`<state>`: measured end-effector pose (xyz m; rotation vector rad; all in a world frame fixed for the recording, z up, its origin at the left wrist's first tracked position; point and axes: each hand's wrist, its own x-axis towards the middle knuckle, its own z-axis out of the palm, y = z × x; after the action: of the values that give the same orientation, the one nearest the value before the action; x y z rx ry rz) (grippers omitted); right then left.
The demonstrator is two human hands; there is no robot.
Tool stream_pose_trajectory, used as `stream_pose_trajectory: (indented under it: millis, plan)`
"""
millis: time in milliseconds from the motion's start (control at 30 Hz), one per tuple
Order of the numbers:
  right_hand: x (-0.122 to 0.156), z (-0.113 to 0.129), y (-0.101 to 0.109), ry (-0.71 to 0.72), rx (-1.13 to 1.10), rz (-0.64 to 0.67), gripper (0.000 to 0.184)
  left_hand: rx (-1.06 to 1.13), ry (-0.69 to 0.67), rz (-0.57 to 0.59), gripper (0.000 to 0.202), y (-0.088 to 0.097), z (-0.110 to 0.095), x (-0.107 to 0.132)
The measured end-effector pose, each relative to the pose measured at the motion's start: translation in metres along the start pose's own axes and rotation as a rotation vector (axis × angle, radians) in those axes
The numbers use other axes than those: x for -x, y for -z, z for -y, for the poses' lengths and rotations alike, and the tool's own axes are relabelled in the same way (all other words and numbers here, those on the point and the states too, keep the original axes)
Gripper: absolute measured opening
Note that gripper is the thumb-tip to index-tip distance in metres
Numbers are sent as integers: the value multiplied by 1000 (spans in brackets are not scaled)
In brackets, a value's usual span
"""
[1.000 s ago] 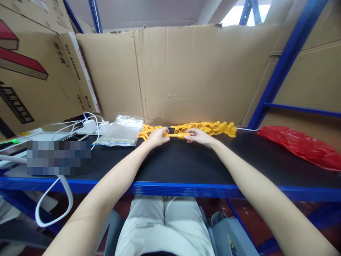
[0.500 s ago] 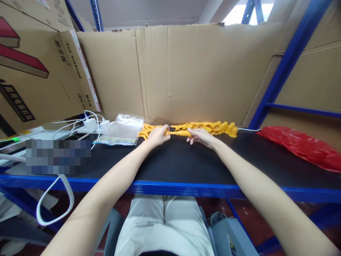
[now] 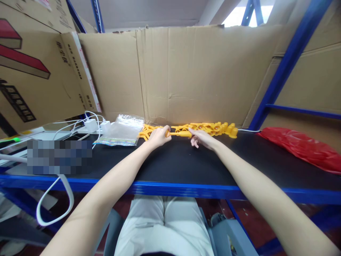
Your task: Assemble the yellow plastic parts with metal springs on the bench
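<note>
A row of yellow plastic parts (image 3: 213,127) lies along the back of the black shelf top (image 3: 173,163), against the cardboard wall. My left hand (image 3: 157,137) is closed around one end of a yellow plastic rod piece (image 3: 179,134). My right hand (image 3: 201,138) pinches the other end of that piece with thumb and forefinger, its other fingers loosely spread. More yellow parts (image 3: 145,131) lie just left of my left hand.
A clear plastic bag (image 3: 121,131) lies left of the hands. White chargers and cables (image 3: 90,125) sit further left. A red plastic bag (image 3: 301,145) lies at the right. Cardboard sheets (image 3: 197,71) wall the back; blue rack posts (image 3: 282,67) stand at the right.
My right hand has slid slightly right and toward me along the yellow piece. My left hand has barely moved.
</note>
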<state>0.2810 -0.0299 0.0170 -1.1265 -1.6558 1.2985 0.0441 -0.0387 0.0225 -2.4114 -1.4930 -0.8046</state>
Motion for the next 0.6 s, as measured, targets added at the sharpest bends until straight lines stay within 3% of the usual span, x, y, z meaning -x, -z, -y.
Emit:
stream_pose_trajectory:
  millis: [167,333,400,500,600]
  plan:
    - [0,4,-4,-26,22,-65,48,27,44,1,31,1,-2,-1]
    - [1,2,0,35,-29,16,32,32,82,19,29,0,2,-3]
    - [1,0,1,83,-11,22,39,19,73,20,30,0,3,-2]
    - [1,-1,2,105,18,29,28,-1,23,0,30,0,3,-1]
    - [0,0,0,83,8,17,33,-3,-11,-25,30,2,0,0]
